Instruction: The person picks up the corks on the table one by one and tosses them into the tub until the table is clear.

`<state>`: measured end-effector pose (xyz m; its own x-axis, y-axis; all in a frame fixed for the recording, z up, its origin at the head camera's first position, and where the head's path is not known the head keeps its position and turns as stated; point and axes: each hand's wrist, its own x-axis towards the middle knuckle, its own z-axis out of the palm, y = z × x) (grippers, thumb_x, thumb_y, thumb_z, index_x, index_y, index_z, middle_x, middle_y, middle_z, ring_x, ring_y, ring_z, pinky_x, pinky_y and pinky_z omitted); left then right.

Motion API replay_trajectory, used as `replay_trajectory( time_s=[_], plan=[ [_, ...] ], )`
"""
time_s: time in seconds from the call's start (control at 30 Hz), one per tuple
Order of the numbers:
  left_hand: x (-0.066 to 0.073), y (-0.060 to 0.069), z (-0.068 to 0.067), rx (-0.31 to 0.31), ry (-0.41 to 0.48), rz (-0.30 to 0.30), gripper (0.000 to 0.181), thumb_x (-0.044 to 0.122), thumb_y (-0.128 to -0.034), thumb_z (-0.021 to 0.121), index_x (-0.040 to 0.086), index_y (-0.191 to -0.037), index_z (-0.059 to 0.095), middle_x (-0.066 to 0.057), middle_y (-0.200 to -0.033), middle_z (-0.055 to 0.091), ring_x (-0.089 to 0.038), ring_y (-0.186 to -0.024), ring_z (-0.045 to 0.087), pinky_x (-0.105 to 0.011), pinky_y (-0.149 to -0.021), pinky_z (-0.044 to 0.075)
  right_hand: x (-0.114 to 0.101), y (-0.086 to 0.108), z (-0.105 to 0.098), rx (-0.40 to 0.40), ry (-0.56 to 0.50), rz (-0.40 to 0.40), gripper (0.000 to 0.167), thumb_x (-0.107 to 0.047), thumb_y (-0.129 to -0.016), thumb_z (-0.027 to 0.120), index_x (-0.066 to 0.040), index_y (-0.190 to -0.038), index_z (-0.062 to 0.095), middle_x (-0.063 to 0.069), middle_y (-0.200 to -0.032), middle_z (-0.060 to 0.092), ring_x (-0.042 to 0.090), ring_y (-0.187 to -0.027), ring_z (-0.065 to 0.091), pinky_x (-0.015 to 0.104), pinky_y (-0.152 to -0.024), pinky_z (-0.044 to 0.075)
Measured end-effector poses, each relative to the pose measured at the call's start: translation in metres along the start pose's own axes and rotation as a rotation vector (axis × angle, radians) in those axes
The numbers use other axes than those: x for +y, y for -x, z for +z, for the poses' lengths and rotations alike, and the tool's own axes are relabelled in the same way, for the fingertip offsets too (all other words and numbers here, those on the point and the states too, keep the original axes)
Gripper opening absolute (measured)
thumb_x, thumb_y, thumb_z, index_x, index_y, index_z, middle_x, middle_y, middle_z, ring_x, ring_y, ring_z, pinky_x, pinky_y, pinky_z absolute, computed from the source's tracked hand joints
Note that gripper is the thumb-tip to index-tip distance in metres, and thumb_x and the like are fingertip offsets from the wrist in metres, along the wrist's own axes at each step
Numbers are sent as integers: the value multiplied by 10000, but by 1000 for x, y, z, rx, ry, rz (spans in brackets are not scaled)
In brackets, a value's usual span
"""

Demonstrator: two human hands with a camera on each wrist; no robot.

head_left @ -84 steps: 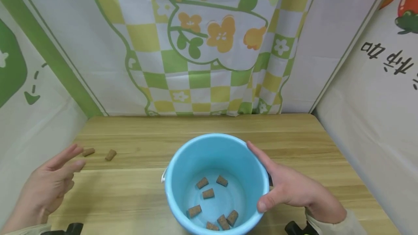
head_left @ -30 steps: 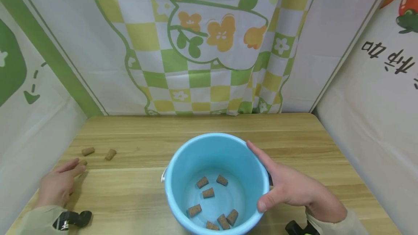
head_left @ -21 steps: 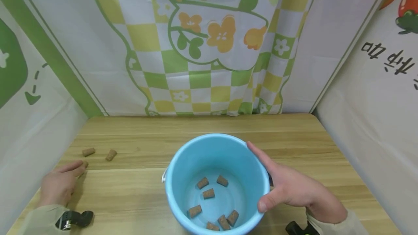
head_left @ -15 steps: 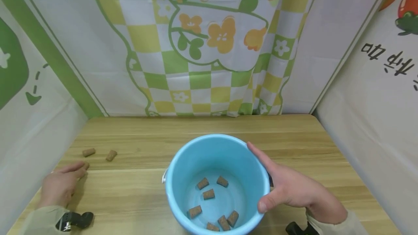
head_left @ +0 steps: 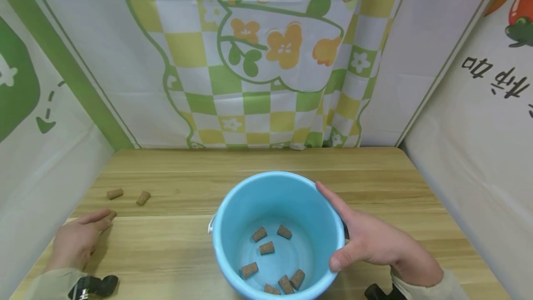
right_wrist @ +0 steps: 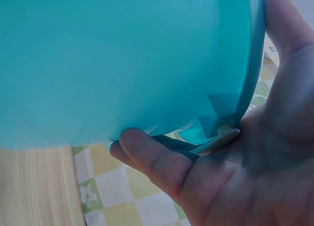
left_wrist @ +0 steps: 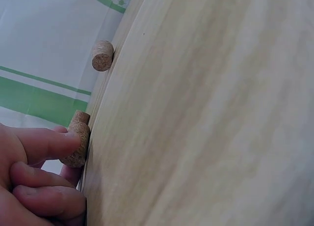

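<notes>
At the left of the table, my left hand [head_left: 77, 242] pinches a cork [left_wrist: 84, 137] between thumb and fingers, low against the wood. In the head view the fingers cover most of that cork. Two more corks, one on the left [head_left: 114, 194] and one on the right [head_left: 143, 198], lie just beyond the fingertips. My right hand [head_left: 368, 240] grips the right side of a light blue bucket [head_left: 275, 193], thumb at the rim and other fingers outside, as the right wrist view shows. Several corks [head_left: 266, 247] lie scattered on the bucket's floor.
The bucket stands upright on the wooden table [head_left: 175, 253], its white handle end [head_left: 210, 224] showing at the left. A patterned cloth [head_left: 258, 105] hangs behind the table's far edge, and white cloth walls rise on both sides.
My left hand, earlier raised with fingers extended, has come down to the table and taken a cork between its fingers. Since then it has shifted only slightly. My right hand keeps its grip.
</notes>
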<state>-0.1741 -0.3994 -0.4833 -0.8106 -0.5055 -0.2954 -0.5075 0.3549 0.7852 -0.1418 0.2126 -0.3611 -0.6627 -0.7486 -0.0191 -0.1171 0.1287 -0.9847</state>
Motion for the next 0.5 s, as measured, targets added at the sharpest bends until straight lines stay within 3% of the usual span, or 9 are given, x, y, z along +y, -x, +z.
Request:
replay_trajectory(
  time_s=[0.13, 0.2, 0.27, 0.37, 0.43, 0.5],
  plan=[
    [2, 3, -1, -5, -9, -5, 506, 269, -976, 645, 93, -1431, 511, -244, -1457, 428, -109, -412, 385, -320, -382, 395, 2, 0, 0, 3, 1, -17, 1261, -137, -799, 864, -344, -1591, -95, 262, -1530, 277, 479, -1234, 477, 459, -940, 488],
    [3, 4, -3, -6, -14, -3, 513, 278, -973, 651, 97, -1433, 516, -202, -1329, 555, -110, -404, 392, -328, -376, 397, 2, 1, 0, 4, 6, -22, 1264, -142, -798, 865, -338, -1591, -100, 264, -1527, 281, 478, -1232, 480, 456, -940, 489],
    [3, 5, -4, -16, 23, -7, 421, 274, -960, 672, 266, -1377, 612, -100, -1111, 671, -102, -403, 399, -325, -374, 398, 3, 1, 1, 4, 10, -31, 1262, -152, -800, 865, -335, -1592, -102, 271, -1524, 281, 481, -1231, 480, 455, -938, 490],
    [1, 6, -6, -81, 166, -21, 244, 237, -949, 700, 448, -1070, 715, 152, -842, 664, -81, -410, 402, -302, -378, 389, 3, 1, 1, 6, 19, -37, 1260, -162, -802, 864, -317, -1592, -105, 275, -1522, 282, 479, -1228, 481, 449, -937, 491],
    [-1, 7, -8, -148, 297, -38, 276, 196, -947, 709, 457, -861, 689, 245, -809, 629, -57, -423, 402, -273, -389, 384, 4, 1, 1, 6, 19, -39, 1254, -164, -805, 862, -316, -1593, -101, 276, -1524, 278, 481, -1234, 474, 450, -940, 488],
    [-3, 8, -10, -214, 397, -45, 292, 167, -948, 711, 438, -841, 696, 293, -846, 614, -40, -434, 402, -252, -400, 380, 3, 1, 1, 5, 18, -38, 1252, -168, -805, 862, -317, -1593, -101, 272, -1528, 274, 478, -1241, 469, 451, -947, 483]
  ],
)
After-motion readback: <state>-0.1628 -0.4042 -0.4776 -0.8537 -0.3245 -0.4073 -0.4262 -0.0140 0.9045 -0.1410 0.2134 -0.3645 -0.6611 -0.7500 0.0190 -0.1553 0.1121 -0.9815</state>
